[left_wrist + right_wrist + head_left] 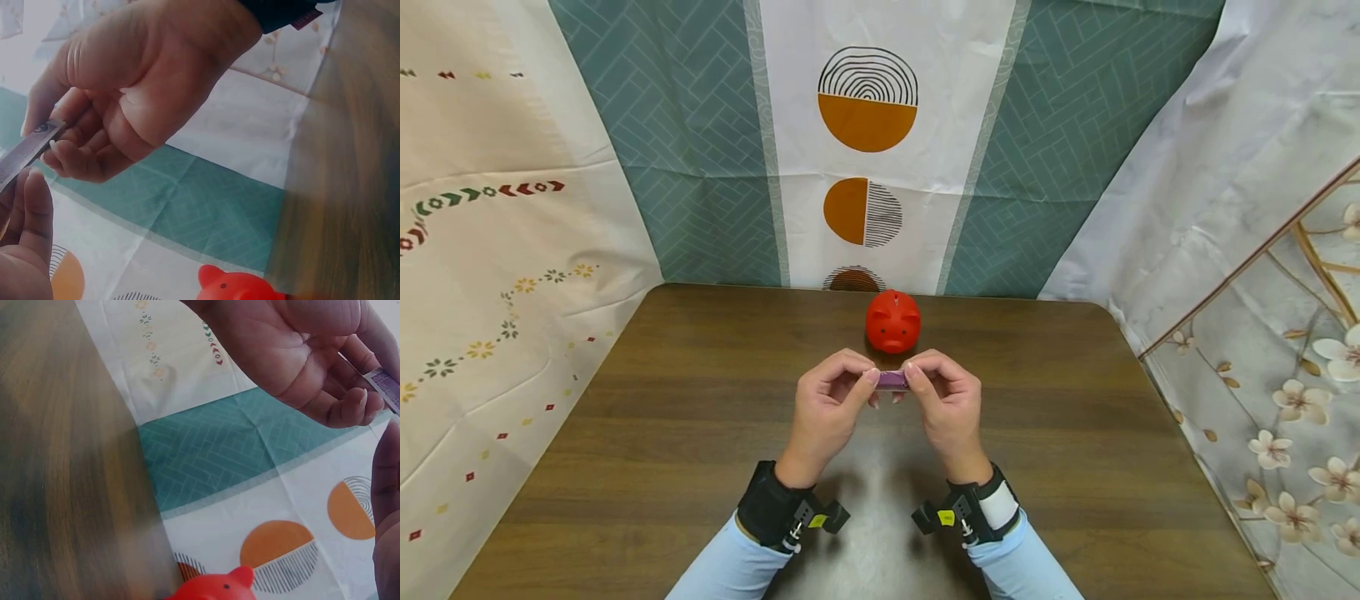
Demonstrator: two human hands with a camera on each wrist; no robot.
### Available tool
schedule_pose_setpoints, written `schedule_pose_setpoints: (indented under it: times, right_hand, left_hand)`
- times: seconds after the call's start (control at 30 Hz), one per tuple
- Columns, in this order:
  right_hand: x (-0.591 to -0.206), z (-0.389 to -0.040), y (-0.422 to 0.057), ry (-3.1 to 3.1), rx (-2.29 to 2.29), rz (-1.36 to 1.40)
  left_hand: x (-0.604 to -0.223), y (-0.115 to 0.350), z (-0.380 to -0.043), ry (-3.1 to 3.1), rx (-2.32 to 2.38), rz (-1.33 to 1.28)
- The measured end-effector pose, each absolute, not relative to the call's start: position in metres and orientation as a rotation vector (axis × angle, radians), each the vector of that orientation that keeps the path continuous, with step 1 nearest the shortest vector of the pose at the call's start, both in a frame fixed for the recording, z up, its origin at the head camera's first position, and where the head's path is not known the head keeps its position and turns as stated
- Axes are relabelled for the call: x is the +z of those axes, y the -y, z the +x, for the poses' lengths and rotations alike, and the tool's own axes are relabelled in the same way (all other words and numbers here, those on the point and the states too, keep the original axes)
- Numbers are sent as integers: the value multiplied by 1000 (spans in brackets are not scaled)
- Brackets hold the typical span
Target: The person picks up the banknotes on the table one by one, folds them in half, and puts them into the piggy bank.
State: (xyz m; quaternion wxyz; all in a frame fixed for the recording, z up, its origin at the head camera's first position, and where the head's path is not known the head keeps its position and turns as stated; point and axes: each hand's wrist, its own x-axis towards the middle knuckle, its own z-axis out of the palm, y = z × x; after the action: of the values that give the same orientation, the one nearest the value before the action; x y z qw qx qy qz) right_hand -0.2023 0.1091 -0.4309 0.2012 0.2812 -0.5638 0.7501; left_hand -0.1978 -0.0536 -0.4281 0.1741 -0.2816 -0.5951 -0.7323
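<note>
A folded strip of purple printed paper that looks like a banknote (892, 382) is stretched level between my two hands above the table. My left hand (826, 408) pinches its left end between thumb and fingers. At the other end, my right hand (951, 404) pinches it the same way. Just beyond the fingertips stands a red piggy bank (892, 323), its snout towards me and a slot on top. In the left wrist view, the strip (25, 153) shows dark print near one end. Only part of the strip (383, 382) appears in the right wrist view.
The brown wooden table (700, 400) ends at a patterned teal and white cloth (700, 150) hanging behind the piggy bank. Embroidered cream fabric (512, 292) hangs to the left and flowered white fabric (1225, 333) to the right.
</note>
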Motion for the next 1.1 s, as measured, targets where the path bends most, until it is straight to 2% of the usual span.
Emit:
schedule_pose_setpoints:
  times: [0.23, 0.5, 0.87, 1.1]
  right_hand:
    - [-434, -202, -111, 1624, 2000, 759]
    - [-432, -208, -126, 1834, 1677, 887]
    - [-421, -213, -140, 2019, 1338, 934]
    - [-421, -215, -141, 1988, 1386, 946]
  left_hand:
    - [-431, 53, -199, 1692, -2128, -757]
    - [-432, 58, -202, 1717, -2113, -788]
    - [-428, 63, -206, 1915, -1626, -788]
    - [-429, 62, -208, 1872, -1529, -754]
